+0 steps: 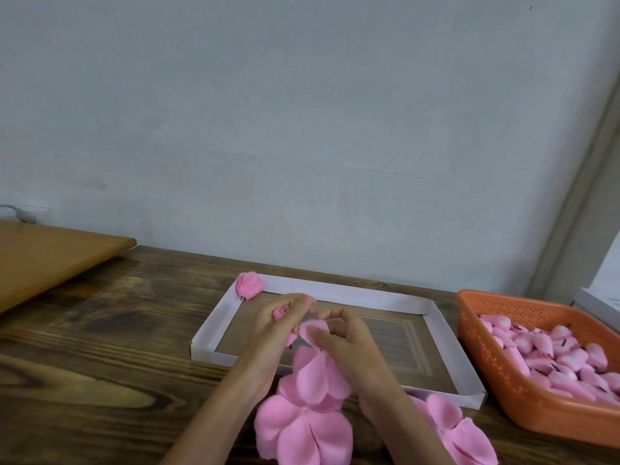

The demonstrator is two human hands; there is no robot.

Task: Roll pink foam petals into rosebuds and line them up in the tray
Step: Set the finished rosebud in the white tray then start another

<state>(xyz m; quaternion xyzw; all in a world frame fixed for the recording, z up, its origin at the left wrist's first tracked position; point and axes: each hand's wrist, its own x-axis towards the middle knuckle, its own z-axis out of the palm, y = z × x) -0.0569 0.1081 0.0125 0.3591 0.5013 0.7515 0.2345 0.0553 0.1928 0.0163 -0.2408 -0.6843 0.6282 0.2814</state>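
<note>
Head view: your left hand (pixel 278 325) is curled round a small, partly rolled bud (pixel 281 312), pinched between thumb and fingers, with its top showing above the fingers. Your right hand (pixel 340 342) sits just beside it, fingers bent, pinching the edge of a loose petal (pixel 313 330) that lies between the two hands. Whether that petal already touches the bud, cannot tell. Both hands hover over the near-left part of the tray (pixel 335 292), a shallow white card frame on the counter (pixel 100 347). One finished rosebud (pixel 250 285) rests in the tray's far-left corner, against the rim. It is the only one I can see placed, so this reads as early in the job. Key relation: the petal lies to the right of the bud, so the wrap looks to run from your right hand toward your left. The finished rosebud lies up and left of the left hand, which makes that the nearer hand for setting the next one beside it. Flat petal clusters (pixel 312 377) lie on the counter under your wrists, overlapping the tray's near rim. An orange basket (pixel 486 357) of pink pieces (pixel 553 350) stands just right of the tray.
</note>
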